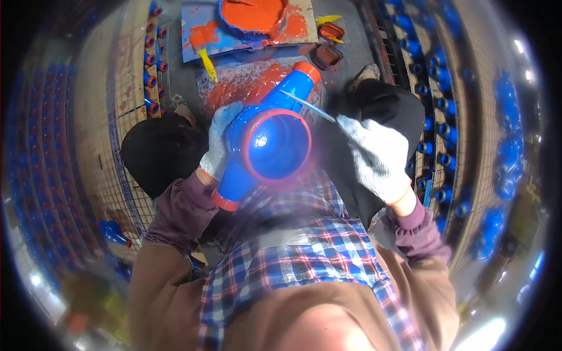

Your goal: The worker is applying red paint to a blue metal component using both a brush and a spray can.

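Note:
A glossy blue pipe fitting [280, 145] with orange-red rims is held tilted above my lap, its wide round mouth facing up toward me. My left hand [219, 140], in a white knit glove, grips its left side; some of the fingers are hidden behind it. The gloved right hand [377, 155] is closed on a thin, pale, pointed tool [313, 108]. This tool's tip lies at the blue neck of the fitting's upper branch, below the orange end; whether it touches the surface I cannot tell.
Ahead, a tub of orange paint [254, 17] stands on a paint-smeared board [190, 44]. A yellow-handled brush [207, 64] rests over the board's near edge. Small dark containers [326, 55] sit right of it. Racks [430, 105] of blue fittings flank me on both sides.

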A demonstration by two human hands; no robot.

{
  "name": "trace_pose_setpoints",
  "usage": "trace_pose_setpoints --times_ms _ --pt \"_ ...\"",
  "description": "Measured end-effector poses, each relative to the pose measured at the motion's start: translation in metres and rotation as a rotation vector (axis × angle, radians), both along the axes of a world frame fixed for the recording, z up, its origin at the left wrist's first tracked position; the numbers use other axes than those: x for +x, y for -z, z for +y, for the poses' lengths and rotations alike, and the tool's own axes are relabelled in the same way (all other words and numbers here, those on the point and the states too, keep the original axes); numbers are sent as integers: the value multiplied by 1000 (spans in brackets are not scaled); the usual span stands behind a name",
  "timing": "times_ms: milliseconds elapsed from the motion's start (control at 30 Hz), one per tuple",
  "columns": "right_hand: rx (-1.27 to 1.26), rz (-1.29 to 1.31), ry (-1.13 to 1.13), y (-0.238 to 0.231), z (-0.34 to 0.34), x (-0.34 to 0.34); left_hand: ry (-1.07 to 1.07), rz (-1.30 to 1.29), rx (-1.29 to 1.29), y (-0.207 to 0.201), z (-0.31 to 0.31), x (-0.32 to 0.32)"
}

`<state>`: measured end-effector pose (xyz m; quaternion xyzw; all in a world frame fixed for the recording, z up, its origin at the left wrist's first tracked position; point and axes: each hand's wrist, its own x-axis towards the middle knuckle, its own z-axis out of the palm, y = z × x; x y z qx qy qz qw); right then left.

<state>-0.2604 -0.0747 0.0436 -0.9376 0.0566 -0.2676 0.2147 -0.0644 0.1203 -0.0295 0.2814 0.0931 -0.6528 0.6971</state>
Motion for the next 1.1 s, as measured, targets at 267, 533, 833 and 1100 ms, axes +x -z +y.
trace_pose_setpoints --times_ms 267,533,833,1100 --pt "-251 10 93 9 -6 2 48 -219 -10 6 -2 -2" --pt "857 -98 507 16 18 18 94 -217 -137 2 -5 0" --pt "885 -46 332 12 16 42 148 -283 -225 -9 -14 -8" --pt "959 -185 419 24 23 46 113 -270 -251 14 -8 -3"
